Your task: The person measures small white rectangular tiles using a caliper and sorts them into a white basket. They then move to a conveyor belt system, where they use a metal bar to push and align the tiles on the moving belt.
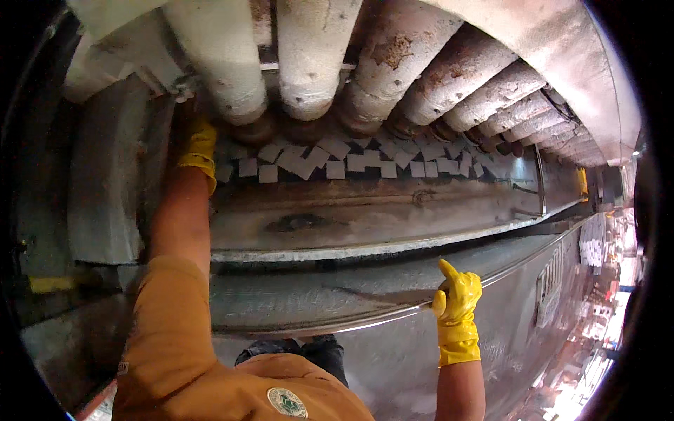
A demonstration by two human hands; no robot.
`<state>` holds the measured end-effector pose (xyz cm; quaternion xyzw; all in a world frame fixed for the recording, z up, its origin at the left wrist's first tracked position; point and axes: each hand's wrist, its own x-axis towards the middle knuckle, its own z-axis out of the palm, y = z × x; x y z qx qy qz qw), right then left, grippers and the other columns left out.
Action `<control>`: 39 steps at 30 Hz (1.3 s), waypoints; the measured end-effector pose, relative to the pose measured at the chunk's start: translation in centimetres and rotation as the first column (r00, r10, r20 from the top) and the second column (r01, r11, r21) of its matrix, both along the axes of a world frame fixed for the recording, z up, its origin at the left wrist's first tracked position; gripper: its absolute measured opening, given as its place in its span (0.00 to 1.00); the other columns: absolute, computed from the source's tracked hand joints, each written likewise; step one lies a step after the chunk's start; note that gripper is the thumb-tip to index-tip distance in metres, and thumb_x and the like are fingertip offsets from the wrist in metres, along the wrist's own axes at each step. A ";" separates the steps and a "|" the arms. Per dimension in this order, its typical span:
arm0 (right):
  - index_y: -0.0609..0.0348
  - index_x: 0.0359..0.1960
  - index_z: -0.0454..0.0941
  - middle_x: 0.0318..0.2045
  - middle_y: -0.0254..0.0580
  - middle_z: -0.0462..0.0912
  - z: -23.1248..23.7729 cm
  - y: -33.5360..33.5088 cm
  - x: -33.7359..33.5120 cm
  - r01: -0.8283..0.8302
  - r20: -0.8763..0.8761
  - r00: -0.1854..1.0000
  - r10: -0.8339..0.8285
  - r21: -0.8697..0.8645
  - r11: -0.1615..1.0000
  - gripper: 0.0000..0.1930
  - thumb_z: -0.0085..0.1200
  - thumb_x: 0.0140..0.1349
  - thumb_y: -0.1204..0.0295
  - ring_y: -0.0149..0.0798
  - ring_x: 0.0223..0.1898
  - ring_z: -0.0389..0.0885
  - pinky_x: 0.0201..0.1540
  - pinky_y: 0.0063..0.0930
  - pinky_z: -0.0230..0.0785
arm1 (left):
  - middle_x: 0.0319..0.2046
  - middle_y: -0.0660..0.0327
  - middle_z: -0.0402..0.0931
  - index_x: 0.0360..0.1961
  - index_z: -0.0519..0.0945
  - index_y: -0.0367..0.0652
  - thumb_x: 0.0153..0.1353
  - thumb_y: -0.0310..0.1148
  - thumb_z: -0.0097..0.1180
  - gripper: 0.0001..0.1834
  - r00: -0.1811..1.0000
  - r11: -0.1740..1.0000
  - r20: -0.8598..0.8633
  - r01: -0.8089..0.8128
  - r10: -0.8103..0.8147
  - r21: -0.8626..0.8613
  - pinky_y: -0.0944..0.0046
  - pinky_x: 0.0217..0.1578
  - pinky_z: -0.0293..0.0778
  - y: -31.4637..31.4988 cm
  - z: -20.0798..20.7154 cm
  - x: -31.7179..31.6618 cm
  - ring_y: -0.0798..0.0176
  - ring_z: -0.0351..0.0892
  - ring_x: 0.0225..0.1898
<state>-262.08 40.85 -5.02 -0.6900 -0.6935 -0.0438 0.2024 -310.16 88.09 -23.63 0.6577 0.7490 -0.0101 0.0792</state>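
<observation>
My left hand, in a yellow rubber glove, reaches deep into the machine at the far left. Its fingers are lost in the shadow beside the leftmost pipe, so what they touch is hidden. Close by lie several flat, pale square pieces, scattered on a dark wet bed under the pipes. My right hand, gloved in yellow too, is at the metal rail of the near trough. Its index finger points forward and its thumb stands apart from it, with nothing visible between them.
Thick, rust-stained pale pipes hang in a row over the bed. In front runs a stained ledge with a pale lip. The near trough holds murky water or a wet surface. A grey block stands left of my arm.
</observation>
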 end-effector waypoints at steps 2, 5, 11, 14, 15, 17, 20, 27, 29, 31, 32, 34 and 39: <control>0.59 0.47 0.87 0.13 0.32 0.69 0.0 -0.1 -0.1 0.004 0.000 1.000 -0.004 -0.018 1.000 0.33 0.46 0.66 0.41 0.42 0.18 0.69 0.30 0.39 0.63 | 0.59 0.48 0.78 0.65 0.77 0.47 0.66 0.44 0.59 0.28 1.000 1.000 -0.008 0.002 -0.002 0.010 0.49 0.60 0.74 0.5 0.9 0.4 0.44 0.77 0.61; 0.59 0.47 0.87 0.13 0.31 0.68 0.1 -0.5 0.1 0.000 0.023 1.000 0.001 -0.055 0.998 0.35 0.44 0.66 0.39 0.42 0.18 0.69 0.30 0.39 0.63 | 0.57 0.47 0.80 0.64 0.78 0.47 0.65 0.43 0.60 0.27 1.000 1.000 -0.018 -0.002 0.003 0.025 0.48 0.59 0.75 0.7 2.6 0.8 0.43 0.79 0.59; 0.59 0.46 0.87 0.14 0.33 0.68 0.5 -1.1 -0.1 0.016 0.029 0.999 -0.013 -0.113 0.993 0.39 0.40 0.66 0.34 0.44 0.18 0.68 0.31 0.41 0.63 | 0.52 0.47 0.83 0.62 0.79 0.46 0.65 0.40 0.60 0.25 1.000 0.999 -0.019 -0.018 0.019 0.048 0.47 0.56 0.78 0.2 6.5 2.7 0.41 0.82 0.55; 0.59 0.46 0.87 0.14 0.33 0.68 0.5 -1.9 -0.2 0.038 0.042 0.999 -0.033 -0.114 0.993 0.40 0.38 0.66 0.33 0.43 0.18 0.69 0.30 0.40 0.62 | 0.51 0.46 0.84 0.60 0.80 0.45 0.65 0.39 0.59 0.22 0.997 0.995 -0.008 -0.070 0.071 0.076 0.47 0.54 0.79 0.2 6.7 3.3 0.41 0.84 0.52; 0.59 0.46 0.87 0.14 0.33 0.68 0.5 -2.2 -0.3 0.037 0.039 0.999 -0.032 -0.116 0.993 0.41 0.37 0.66 0.32 0.43 0.18 0.69 0.30 0.40 0.62 | 0.51 0.46 0.84 0.59 0.81 0.45 0.66 0.39 0.58 0.22 0.998 0.995 -0.019 -0.060 0.061 0.079 0.46 0.54 0.79 0.1 6.2 3.0 0.41 0.84 0.52; 0.59 0.46 0.87 0.14 0.33 0.69 0.5 -3.1 -0.3 0.038 0.034 0.999 -0.034 -0.122 0.992 0.41 0.36 0.66 0.32 0.43 0.18 0.69 0.30 0.40 0.62 | 0.51 0.46 0.84 0.58 0.81 0.45 0.66 0.39 0.58 0.21 0.999 0.995 -0.019 -0.047 0.049 0.090 0.46 0.53 0.79 0.5 3.6 2.5 0.41 0.84 0.52; 0.59 0.45 0.87 0.14 0.33 0.69 -0.1 -4.6 -0.3 0.042 0.041 0.998 -0.037 -0.120 0.992 0.42 0.35 0.67 0.31 0.43 0.18 0.69 0.30 0.40 0.62 | 0.51 0.46 0.84 0.56 0.82 0.44 0.67 0.38 0.57 0.19 1.000 0.994 -0.029 -0.008 0.011 0.111 0.46 0.52 0.79 1.1 -0.2 1.3 0.42 0.84 0.52; 0.59 0.46 0.86 0.14 0.32 0.69 -1.4 -7.5 0.0 0.030 0.027 0.999 -0.027 -0.117 0.993 0.41 0.38 0.66 0.31 0.43 0.17 0.69 0.30 0.40 0.62 | 0.50 0.45 0.84 0.53 0.83 0.42 0.68 0.38 0.55 0.17 0.995 0.977 -0.071 0.086 -0.073 0.195 0.46 0.49 0.79 2.1 -7.8 -3.0 0.42 0.84 0.51; 0.59 0.47 0.86 0.14 0.33 0.69 -1.7 -8.0 0.0 0.022 0.023 1.000 -0.020 -0.096 0.995 0.40 0.39 0.66 0.32 0.43 0.18 0.70 0.30 0.40 0.62 | 0.50 0.45 0.84 0.52 0.84 0.41 0.69 0.37 0.55 0.16 0.996 0.949 -0.043 0.087 -0.077 0.304 0.45 0.48 0.79 2.3 -9.6 -4.5 0.42 0.84 0.50; 0.59 0.47 0.86 0.15 0.33 0.71 -2.0 -8.7 0.1 0.015 0.019 1.000 -0.013 -0.095 0.995 0.38 0.42 0.65 0.33 0.44 0.18 0.71 0.31 0.41 0.62 | 0.50 0.44 0.84 0.50 0.84 0.40 0.70 0.38 0.53 0.16 0.992 0.868 0.096 0.023 -0.081 0.496 0.45 0.47 0.79 1.2 -12.0 -6.4 0.41 0.84 0.50; 0.59 0.48 0.86 0.15 0.33 0.71 -2.1 -8.9 0.1 0.019 0.022 1.000 -0.017 -0.096 0.995 0.38 0.43 0.65 0.34 0.44 0.19 0.71 0.31 0.41 0.62 | 0.49 0.43 0.84 0.49 0.85 0.40 0.70 0.38 0.53 0.16 0.992 0.874 0.117 -0.011 -0.052 0.485 0.45 0.48 0.79 0.3 -12.5 -5.7 0.41 0.84 0.50; 0.58 0.49 0.86 0.16 0.33 0.71 -2.1 -9.5 0.3 0.007 0.030 1.000 -0.004 -0.088 0.996 0.35 0.47 0.65 0.37 0.44 0.19 0.70 0.32 0.42 0.62 | 0.48 0.42 0.83 0.47 0.85 0.38 0.70 0.40 0.53 0.17 0.988 0.881 0.155 -0.087 0.016 0.464 0.45 0.48 0.79 -1.8 -13.2 -5.0 0.40 0.84 0.49; 0.61 0.46 0.86 0.15 0.31 0.71 -2.1 -8.7 0.0 -0.035 0.031 0.999 0.034 0.020 0.999 0.35 0.42 0.71 0.39 0.41 0.17 0.69 0.30 0.38 0.62 | 0.44 0.44 0.85 0.45 0.86 0.38 0.70 0.46 0.54 0.21 0.964 0.852 0.249 -0.207 0.094 0.481 0.46 0.47 0.79 -9.2 -13.7 -2.1 0.37 0.84 0.46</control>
